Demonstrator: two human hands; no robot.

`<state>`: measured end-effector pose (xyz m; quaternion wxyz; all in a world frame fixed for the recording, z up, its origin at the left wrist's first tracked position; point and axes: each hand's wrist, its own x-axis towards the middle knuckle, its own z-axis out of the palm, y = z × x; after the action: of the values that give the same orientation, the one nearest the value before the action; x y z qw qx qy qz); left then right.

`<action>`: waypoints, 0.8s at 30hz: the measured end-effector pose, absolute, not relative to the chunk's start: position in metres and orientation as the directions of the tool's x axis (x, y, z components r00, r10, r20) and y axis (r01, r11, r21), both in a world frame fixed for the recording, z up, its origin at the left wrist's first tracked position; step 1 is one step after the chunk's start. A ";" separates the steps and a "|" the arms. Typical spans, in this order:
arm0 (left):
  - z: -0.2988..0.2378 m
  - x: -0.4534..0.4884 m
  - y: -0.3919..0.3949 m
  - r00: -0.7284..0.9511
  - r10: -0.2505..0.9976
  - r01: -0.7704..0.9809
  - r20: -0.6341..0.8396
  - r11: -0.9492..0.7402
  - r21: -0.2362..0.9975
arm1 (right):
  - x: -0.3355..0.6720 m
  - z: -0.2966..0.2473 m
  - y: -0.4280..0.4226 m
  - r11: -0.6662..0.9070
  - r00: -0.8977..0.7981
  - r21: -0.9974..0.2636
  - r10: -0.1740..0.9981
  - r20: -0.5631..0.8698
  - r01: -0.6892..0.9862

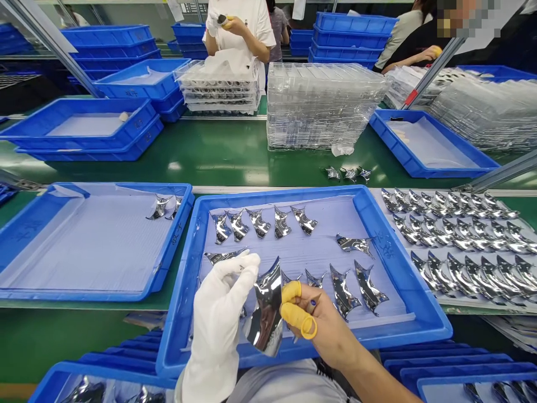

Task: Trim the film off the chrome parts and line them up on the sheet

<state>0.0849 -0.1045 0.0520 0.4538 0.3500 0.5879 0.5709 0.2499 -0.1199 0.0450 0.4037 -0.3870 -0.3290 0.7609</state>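
A curved, shiny chrome part (268,308) is held up over the blue tray (419,330) in front of me. My right hand (319,319), with yellow finger cots on thumb and forefinger, pinches its right edge. A thin, pen-like stick (312,303) shows among the same fingers. Beside the part's left edge is my left hand (222,313) in a white glove, thumb and fingers pressed together; what they pinch, if anything, is hidden. More chrome parts (282,222) lie on the tray's white liner, in a back row and a front row, some partly covered by my hands.
Left of me stands another blue tray (90,294) with two chrome parts. Chrome parts in rows (457,229) fill the right side. Clear plastic trays (319,112) are stacked behind, near three small chrome pieces (349,174). A co-worker (239,28) stands across the bench.
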 end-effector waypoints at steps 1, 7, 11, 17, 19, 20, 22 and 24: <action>0.051 0.085 -0.104 -0.340 0.932 -0.106 -0.128 0.097 0.990 | 0.249 0.044 -0.120 -0.475 -0.379 -0.793 0.863 -0.335 -0.381; 0.059 0.090 -0.103 -0.344 0.939 0.004 0.004 -0.003 1.000 | 0.243 0.042 -0.117 -0.554 -0.403 -0.692 0.827 -0.392 -0.463; 0.068 0.096 -0.103 -0.340 0.935 0.037 0.099 -0.092 0.995 | 0.241 0.040 -0.117 -0.565 -0.393 -0.666 0.823 -0.411 -0.486; 0.067 0.089 -0.102 -0.313 0.944 0.010 -0.104 0.112 0.994 | 0.242 0.043 -0.119 -0.499 -0.345 -0.729 0.863 -0.369 -0.468; 0.065 0.084 -0.101 -0.264 0.951 -0.012 -0.158 0.160 0.987 | 0.243 0.045 -0.120 -0.470 -0.326 -0.744 0.879 -0.348 -0.475; 0.064 0.083 -0.101 -0.240 0.954 -0.032 -0.177 0.175 0.984 | 0.243 0.047 -0.121 -0.454 -0.321 -0.754 0.887 -0.333 -0.474; 0.063 0.082 -0.101 -0.205 0.956 -0.089 -0.210 0.196 0.977 | 0.244 0.049 -0.122 -0.426 -0.314 -0.777 0.899 -0.305 -0.465; 0.061 0.083 -0.101 -0.185 0.955 -0.151 -0.230 0.204 0.967 | 0.243 0.050 -0.123 -0.410 -0.313 -0.789 0.905 -0.288 -0.458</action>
<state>0.0827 -0.1014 0.0614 0.5303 0.3550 0.5664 0.5214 0.2434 -0.1225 0.0501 0.4529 -0.3722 -0.3000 0.7526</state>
